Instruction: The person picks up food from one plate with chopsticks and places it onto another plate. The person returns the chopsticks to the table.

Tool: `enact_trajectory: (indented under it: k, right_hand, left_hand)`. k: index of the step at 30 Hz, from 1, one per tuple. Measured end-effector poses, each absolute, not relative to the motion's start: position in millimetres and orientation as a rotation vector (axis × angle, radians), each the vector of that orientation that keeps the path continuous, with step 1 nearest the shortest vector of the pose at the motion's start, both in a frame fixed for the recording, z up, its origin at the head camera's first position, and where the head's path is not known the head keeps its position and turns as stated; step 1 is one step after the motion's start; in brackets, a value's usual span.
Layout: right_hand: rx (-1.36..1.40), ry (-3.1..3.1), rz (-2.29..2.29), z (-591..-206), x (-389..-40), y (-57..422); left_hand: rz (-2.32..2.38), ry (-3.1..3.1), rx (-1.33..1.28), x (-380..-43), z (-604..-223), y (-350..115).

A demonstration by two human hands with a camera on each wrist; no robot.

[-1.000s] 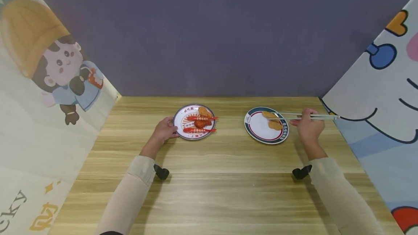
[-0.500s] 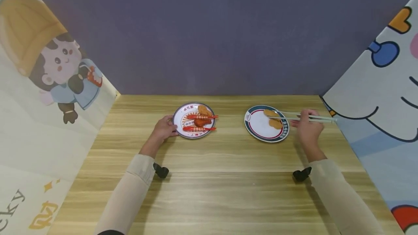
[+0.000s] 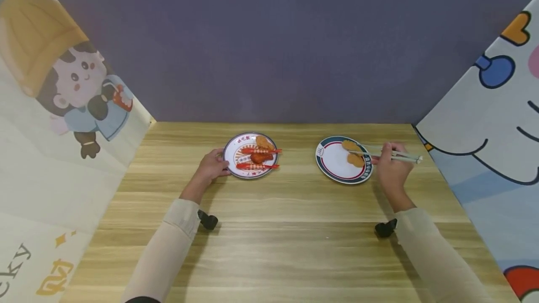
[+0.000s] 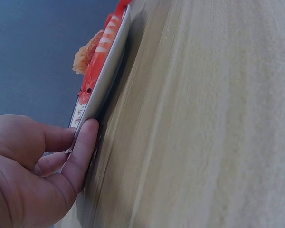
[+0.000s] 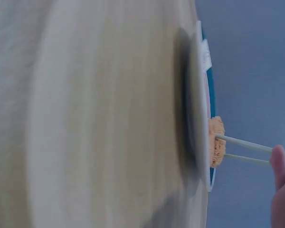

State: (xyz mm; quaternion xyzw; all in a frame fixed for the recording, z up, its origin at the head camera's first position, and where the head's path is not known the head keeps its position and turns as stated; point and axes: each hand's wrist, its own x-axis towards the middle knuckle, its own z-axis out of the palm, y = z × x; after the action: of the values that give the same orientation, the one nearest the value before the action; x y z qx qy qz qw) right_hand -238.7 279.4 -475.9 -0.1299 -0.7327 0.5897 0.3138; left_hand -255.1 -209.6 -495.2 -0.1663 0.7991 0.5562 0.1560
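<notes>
My left hand (image 3: 212, 166) pinches the near-left rim of a white patterned plate (image 3: 234, 153), thumb on top and fingers beneath, as the left wrist view shows. On that plate lie two red shrimp (image 3: 251, 166), a reddish-brown drumstick (image 3: 258, 158) and a golden fried piece (image 3: 264, 142). In my right hand (image 3: 393, 169) is a pair of pale chopsticks (image 3: 406, 156), pointing left over a green-rimmed plate (image 3: 335, 166). Two golden fried pieces (image 3: 355, 160) lie on that plate. The chopstick tips are at the fried food (image 5: 216, 142); whether they grip it I cannot tell.
Both plates stand on a wood-grain table (image 3: 294, 237), toward its far edge. A dark wall (image 3: 269, 50) rises behind it. Printed panels with cartoon figures flank the left (image 3: 63, 162) and right (image 3: 476, 120) sides.
My right hand has shifted slightly left along with the chopsticks, closer to the green-rimmed plate. The left hand still holds its plate in the same spot.
</notes>
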Motion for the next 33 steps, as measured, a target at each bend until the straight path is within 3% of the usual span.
enact_trajectory:
  k: [13,33]
  right_hand:
    - [-0.812,-1.576,1.986,-476,-255,310]
    - [-0.715,-1.385,2.235,-472,-250,294]
  left_hand:
    - [1.611,2.272,-0.462,-255,-499,-210]
    - [1.612,2.276,-0.464,-258,-499,-210]
